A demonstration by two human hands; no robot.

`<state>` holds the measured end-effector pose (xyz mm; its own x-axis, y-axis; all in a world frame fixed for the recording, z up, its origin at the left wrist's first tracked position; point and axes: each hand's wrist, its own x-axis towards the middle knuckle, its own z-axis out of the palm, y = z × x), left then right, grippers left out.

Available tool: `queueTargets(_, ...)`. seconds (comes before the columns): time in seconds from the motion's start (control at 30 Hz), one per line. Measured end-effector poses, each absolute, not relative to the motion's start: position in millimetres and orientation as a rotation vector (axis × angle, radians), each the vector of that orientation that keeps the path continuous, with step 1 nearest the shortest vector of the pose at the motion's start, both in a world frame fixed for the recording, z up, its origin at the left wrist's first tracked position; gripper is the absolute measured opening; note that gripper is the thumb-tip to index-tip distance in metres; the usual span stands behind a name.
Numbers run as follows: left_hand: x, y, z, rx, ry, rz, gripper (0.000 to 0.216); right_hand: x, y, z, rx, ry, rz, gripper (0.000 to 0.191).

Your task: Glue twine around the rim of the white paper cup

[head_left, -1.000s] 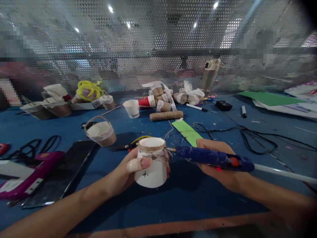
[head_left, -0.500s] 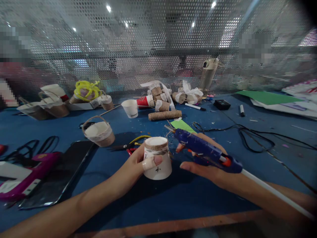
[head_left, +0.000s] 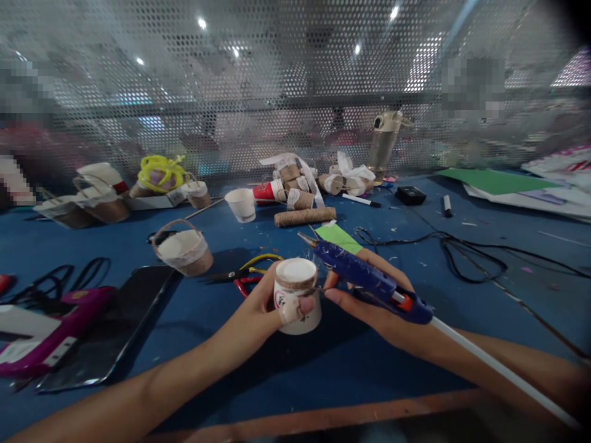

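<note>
The purple tool is cut off at the left edge, and pixelated patches blur the background.

My left hand holds the cup in the middle, close to me, over the table. My right hand is just to the right of the cup, with the glue gun in it. The gun's tip points back and left, behind the cup. The pliers lie on the table just behind the cup. The little basket sits further left and back. The phone lies flat on my left. The roll of string lies behind the paper strip. A cord runs along on my right. The wall of holes stands at the very back
</note>
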<state>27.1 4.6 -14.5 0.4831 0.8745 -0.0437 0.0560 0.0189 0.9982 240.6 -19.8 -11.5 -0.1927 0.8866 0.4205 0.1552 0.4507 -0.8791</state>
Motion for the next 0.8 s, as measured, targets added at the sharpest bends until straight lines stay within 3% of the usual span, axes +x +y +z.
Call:
queueTargets(0.27, 22.7, 4.1, -16.7, 1.408, 0.878, 0.755, 0.035, 240.7, -20.5, -5.0, -1.005, -1.627, 0.835, 0.012)
queueTargets(0.8, 28.5, 2.0, -11.1, 1.325, 0.804, 0.724, 0.040, 240.9, -18.5, -2.4, -1.021, -1.627, 0.888, 0.010)
